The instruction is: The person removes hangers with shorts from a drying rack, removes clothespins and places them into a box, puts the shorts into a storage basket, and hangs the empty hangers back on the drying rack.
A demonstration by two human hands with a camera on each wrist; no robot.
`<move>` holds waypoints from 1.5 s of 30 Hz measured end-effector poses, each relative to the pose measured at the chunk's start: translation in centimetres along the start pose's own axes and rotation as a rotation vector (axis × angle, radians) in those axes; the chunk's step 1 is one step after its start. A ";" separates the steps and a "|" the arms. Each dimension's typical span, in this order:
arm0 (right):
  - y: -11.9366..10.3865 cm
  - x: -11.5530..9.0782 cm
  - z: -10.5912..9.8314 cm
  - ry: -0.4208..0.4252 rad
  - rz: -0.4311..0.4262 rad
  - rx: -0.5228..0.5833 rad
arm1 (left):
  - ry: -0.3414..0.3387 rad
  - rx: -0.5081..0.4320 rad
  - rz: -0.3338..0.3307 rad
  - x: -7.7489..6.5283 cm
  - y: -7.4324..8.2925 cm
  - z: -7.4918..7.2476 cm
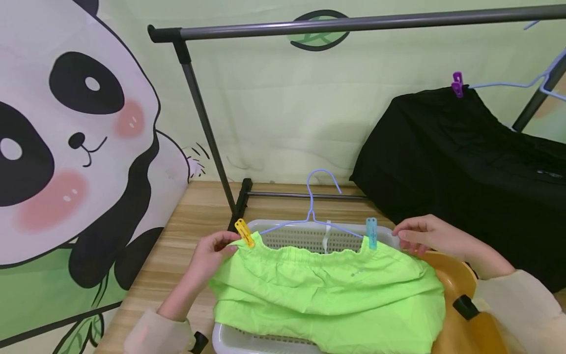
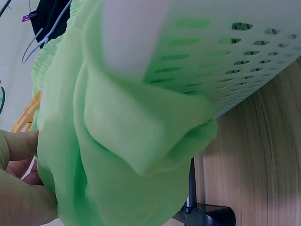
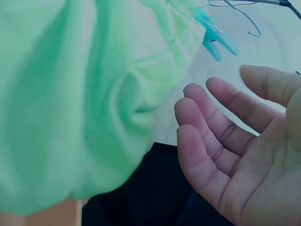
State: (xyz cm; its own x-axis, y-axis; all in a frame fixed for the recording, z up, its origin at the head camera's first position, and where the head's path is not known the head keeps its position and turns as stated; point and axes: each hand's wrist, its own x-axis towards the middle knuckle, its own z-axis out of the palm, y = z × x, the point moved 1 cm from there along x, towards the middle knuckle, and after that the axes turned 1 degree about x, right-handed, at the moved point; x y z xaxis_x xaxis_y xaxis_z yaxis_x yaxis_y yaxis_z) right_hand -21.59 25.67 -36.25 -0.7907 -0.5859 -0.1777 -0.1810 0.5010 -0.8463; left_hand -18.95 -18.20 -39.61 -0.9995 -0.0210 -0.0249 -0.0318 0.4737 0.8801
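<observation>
Over the pale basket (image 1: 226, 338) lay the green shorts (image 1: 327, 295), fastened to a hanger (image 1: 311, 201) by a yellow clip (image 1: 244, 233) and a blue clip (image 1: 372, 233). I had my left hand (image 1: 211, 253) pinching the corner by the yellow clip (black clothing (image 1: 451, 167) hung behind!), while my right hand (image 1: 431, 237), fingers loosely bent, hovered apart from the shorts.

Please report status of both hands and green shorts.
Left hand pinching green shorts; right hand holding nothing. Shorts clipped to hanger, over basket. Black garment hangs at right.
</observation>
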 end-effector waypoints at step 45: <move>-1.2 5.1 0.7 -0.043 0.091 0.256 | -0.001 -0.020 0.013 0.0 -0.4 -0.1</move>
State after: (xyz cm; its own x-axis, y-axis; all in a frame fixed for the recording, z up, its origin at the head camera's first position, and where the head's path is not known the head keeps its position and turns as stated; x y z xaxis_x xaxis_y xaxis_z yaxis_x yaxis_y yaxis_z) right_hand -24.99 21.64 -36.47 -0.7702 -0.5754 -0.2751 0.0476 0.3783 -0.9245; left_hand -18.93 -18.43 -39.91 -0.9998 -0.0141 -0.0132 -0.0182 0.4559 0.8898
